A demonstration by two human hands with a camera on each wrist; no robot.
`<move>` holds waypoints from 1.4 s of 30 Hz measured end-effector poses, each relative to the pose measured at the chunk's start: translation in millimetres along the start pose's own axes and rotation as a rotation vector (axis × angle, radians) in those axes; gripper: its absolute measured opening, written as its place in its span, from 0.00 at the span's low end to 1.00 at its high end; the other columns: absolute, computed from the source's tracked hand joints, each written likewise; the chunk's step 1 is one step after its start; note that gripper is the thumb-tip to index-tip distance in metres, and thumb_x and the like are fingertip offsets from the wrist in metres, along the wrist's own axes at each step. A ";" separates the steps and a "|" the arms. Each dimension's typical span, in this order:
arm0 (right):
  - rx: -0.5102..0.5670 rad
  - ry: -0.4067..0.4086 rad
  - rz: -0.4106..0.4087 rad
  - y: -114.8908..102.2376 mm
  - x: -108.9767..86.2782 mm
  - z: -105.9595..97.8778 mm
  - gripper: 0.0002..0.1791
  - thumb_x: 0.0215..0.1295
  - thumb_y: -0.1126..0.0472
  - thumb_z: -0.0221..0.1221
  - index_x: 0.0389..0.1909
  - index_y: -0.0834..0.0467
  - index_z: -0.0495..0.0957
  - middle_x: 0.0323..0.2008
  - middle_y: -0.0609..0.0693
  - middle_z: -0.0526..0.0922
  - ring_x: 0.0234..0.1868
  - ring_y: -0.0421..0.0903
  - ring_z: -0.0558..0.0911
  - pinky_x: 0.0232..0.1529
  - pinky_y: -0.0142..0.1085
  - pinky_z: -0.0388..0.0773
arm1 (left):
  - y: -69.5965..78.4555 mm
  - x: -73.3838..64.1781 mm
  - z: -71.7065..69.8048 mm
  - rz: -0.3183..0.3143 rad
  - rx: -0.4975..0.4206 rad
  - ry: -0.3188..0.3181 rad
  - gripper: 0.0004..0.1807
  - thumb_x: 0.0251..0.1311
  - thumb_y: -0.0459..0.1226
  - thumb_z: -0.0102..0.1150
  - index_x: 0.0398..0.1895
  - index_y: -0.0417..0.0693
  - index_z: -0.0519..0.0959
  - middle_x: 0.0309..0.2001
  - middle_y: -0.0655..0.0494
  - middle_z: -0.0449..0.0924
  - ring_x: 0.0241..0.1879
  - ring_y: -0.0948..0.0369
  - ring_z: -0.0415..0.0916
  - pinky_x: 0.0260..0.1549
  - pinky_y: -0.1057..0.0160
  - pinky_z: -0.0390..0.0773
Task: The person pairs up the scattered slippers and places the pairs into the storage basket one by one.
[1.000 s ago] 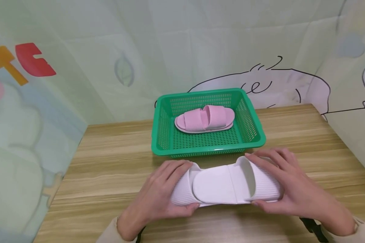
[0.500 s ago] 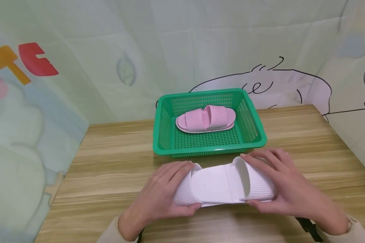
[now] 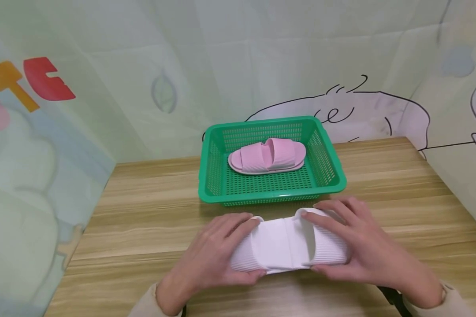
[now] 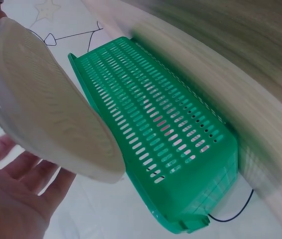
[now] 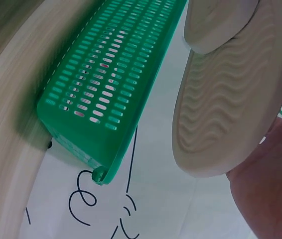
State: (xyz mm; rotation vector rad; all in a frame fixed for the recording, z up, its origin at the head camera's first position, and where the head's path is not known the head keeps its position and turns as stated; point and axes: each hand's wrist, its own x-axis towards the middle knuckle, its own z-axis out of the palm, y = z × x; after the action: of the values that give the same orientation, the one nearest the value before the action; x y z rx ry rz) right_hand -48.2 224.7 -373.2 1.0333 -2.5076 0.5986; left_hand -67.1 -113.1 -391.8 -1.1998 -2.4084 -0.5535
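A pair of white slippers point(image 3: 273, 244) is held above the table in front of the basket, one partly overlapping the other, ribbed straps at both ends. My left hand point(image 3: 218, 253) grips the left slipper across its strap, thumb along the near edge. At the other end, my right hand point(image 3: 358, 246) holds the right slipper the same way. The left wrist view shows a pale sole point(image 4: 56, 109) beside the left hand's fingers. Seen from the right wrist, a wavy-patterned sole point(image 5: 215, 104) lies partly under the second slipper's end point(image 5: 218, 22).
A green plastic basket point(image 3: 273, 195) stands behind the slippers on the wood-grain table point(image 3: 150, 207). Inside it lies a pair of pink slippers point(image 3: 283, 154), nested together. A printed cloth point(image 3: 206, 57) hangs behind and along both sides of the table.
My right hand has moved left toward my left hand, sliding the white slippers further into each other. Less insole shows between the straps. The basket and pink slippers stay put.
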 end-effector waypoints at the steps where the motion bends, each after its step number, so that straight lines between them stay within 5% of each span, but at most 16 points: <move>1: 0.002 -0.002 0.000 -0.4 0.6 0.9 0.47 0.55 0.26 0.71 0.73 0.42 0.75 0.65 0.45 0.76 0.64 0.50 0.68 0.54 0.46 0.65 | 0.5 -0.1 -0.1 -0.002 -0.002 -0.006 0.46 0.43 0.65 0.80 0.63 0.52 0.80 0.62 0.53 0.81 0.61 0.55 0.81 0.61 0.52 0.82; 12: 0.008 -0.053 0.019 -4.8 3.2 7.1 0.45 0.55 0.24 0.69 0.72 0.39 0.76 0.66 0.46 0.75 0.67 0.51 0.66 0.60 0.47 0.67 | 3.3 0.1 2.4 0.005 -0.023 -0.006 0.42 0.42 0.66 0.81 0.57 0.55 0.82 0.63 0.52 0.81 0.62 0.54 0.80 0.61 0.51 0.81; 26: 0.018 -0.069 0.018 -15.6 10.2 13.5 0.44 0.53 0.24 0.71 0.70 0.37 0.78 0.67 0.45 0.74 0.66 0.47 0.66 0.54 0.46 0.74 | 2.9 0.1 5.3 0.054 -0.045 0.013 0.44 0.41 0.66 0.80 0.59 0.55 0.81 0.63 0.53 0.79 0.61 0.56 0.77 0.60 0.53 0.79; 42: 0.016 -0.001 -0.034 -23.1 13.9 22.4 0.42 0.54 0.24 0.71 0.66 0.40 0.80 0.63 0.46 0.76 0.61 0.46 0.69 0.52 0.46 0.74 | 6.8 2.1 10.3 0.078 -0.049 0.029 0.44 0.40 0.66 0.81 0.58 0.54 0.81 0.61 0.52 0.80 0.60 0.57 0.78 0.59 0.55 0.80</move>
State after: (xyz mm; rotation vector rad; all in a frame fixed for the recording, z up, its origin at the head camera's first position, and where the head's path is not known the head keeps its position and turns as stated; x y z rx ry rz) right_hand -44.4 190.5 -379.9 1.0804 -2.4840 0.6098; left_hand -64.4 -102.8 -398.3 -1.2908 -2.3253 -0.6050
